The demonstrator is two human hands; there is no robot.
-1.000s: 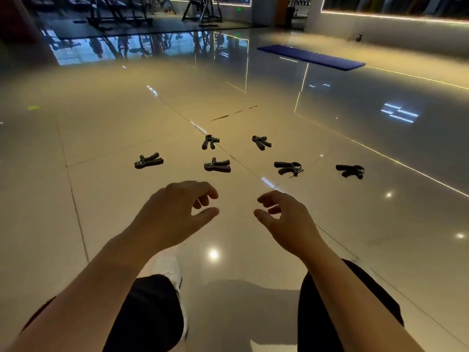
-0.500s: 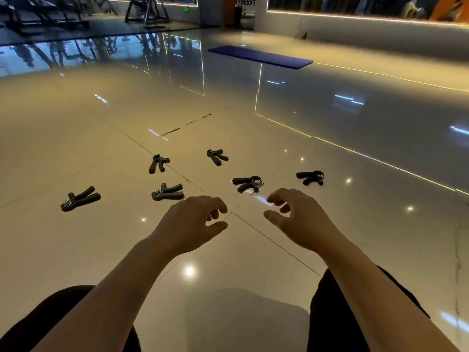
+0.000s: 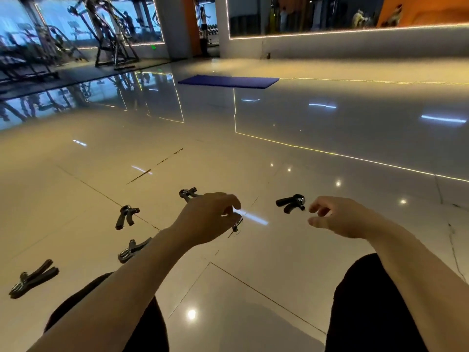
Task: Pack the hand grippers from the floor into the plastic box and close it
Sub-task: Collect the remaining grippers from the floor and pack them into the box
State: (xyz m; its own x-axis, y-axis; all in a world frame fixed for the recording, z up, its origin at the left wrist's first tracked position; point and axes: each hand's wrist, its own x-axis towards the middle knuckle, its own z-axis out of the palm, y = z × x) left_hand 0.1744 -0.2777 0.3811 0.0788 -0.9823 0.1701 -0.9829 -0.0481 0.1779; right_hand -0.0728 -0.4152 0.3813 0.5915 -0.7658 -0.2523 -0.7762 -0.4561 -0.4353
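Several black hand grippers lie scattered on the glossy tiled floor. One hand gripper (image 3: 291, 202) lies just left of my right hand (image 3: 340, 217), whose loosely curled fingers hold nothing. My left hand (image 3: 205, 219) hovers in front of another hand gripper (image 3: 236, 226), hiding most of it; only its tip shows below my fingers. More hand grippers lie further left: a far one (image 3: 187, 193), a middle one (image 3: 125, 215), a near one (image 3: 133, 248) beside my left forearm, and the leftmost one (image 3: 35, 278). No plastic box is in view.
I am low to the floor, with my dark-clad knees (image 3: 368, 301) at the bottom of the view. A blue exercise mat (image 3: 228, 81) lies far ahead. Gym machines (image 3: 109, 39) stand at the back left, and a low wall (image 3: 355, 44) runs along the back right.
The view has swung right and up, so the hand grippers sit lower and further left. Both hands have reached forward; my left hand now covers the gripper that lay ahead of it.
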